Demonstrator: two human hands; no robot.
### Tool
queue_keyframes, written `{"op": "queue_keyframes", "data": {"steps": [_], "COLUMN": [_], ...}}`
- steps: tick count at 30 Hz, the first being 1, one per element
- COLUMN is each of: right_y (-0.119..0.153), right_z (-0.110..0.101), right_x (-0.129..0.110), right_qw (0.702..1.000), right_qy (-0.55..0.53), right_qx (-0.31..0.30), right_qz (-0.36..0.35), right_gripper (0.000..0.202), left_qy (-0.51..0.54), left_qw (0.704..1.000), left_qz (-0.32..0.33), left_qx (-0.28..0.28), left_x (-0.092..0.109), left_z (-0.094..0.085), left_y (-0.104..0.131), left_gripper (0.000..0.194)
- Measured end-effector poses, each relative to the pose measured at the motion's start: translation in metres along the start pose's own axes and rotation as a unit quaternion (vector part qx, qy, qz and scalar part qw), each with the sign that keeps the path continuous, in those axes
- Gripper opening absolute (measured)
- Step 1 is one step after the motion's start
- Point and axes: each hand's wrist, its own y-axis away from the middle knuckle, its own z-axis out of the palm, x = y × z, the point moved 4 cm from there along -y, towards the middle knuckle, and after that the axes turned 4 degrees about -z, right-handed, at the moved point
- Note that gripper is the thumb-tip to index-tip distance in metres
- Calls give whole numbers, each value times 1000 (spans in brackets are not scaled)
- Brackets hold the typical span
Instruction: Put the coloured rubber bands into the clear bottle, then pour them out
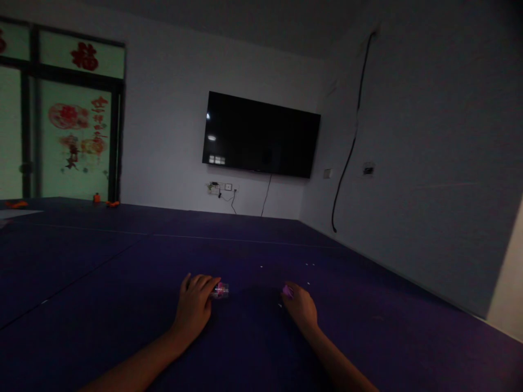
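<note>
My left hand is closed round a small clear container with something pink in it; the container lies on its side at the dark blue tabletop. To the right, my right hand pinches a small pink-purple object just above or on the same surface. The two hands are apart. A tiny white scrap lies beside the right hand. My fingers partly hide both held things.
More white scraps lie beyond my right hand. Orange objects and a pale sheet are at the far left. A wall with a television stands behind, and a cable hangs at the right.
</note>
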Motion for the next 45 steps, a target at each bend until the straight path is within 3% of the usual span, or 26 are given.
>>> {"op": "queue_keyframes", "data": {"steps": [2, 4, 7, 9, 12, 15, 21, 24, 27, 29, 31, 32, 34, 41, 45], "right_y": [1, 1, -1, -2, -1, 1, 6, 8, 8, 7, 7, 7, 8, 11, 9], "right_z": [-1, -5, -5, 8, 39, 58, 68, 67, 68, 71, 72, 72, 72, 73, 78], "right_x": [0, -7, -32, -57, -101, -130, -140, -136, -132, -133, -135, -137, -140, -139, -133], "right_qw": [1000, 998, 989, 977, 932, 911, 902, 900, 895, 883, 869, 864, 867, 928, 951], "right_qy": [25, 25, -51, -165, -300, -333, -348, -377, -409, -437, -459, -464, -453, -309, -238], "right_qx": [4, 46, 108, 72, -56, -80, -132, -112, -94, -96, -105, -111, -118, -119, -119], "right_qz": [1, -24, -83, -118, -193, -230, -219, -186, -152, -144, -152, -159, -171, -173, -156], "right_gripper": [35, 38, 35, 33, 43, 46, 21, 20, 21, 21, 20, 19, 16, 15, 12], "left_qy": [-17, -30, -45, -61, -90, -109, -103, -31, 106, 218, 334, 383, 446, 522, 527], "left_qw": [1000, 999, 997, 995, 989, 981, 977, 986, 985, 966, 932, 912, 878, 833, 826], "left_qz": [17, 31, 54, 72, 117, 161, 175, 129, -6, -95, -142, -146, -149, -169, -183], "left_qx": [8, 11, 14, 22, 27, 25, 64, 102, 138, 104, 15, -36, -86, -71, -80], "left_x": [0, 0, -1, -1, 1, 4, 5, 4, -4, -10, -11, -9, -6, -6, -9], "left_z": [-2, -1, 3, 7, 11, 16, 27, 29, 31, 40, 52, 58, 61, 59, 65], "left_y": [-1, -2, -7, -14, -24, -30, -27, -24, -21, -19, -18, -18, -18, -20, -20], "left_gripper": [56, 58, 62, 63, 63, 61, 69, 68, 68, 71, 61, 56, 47, 45, 47]}}
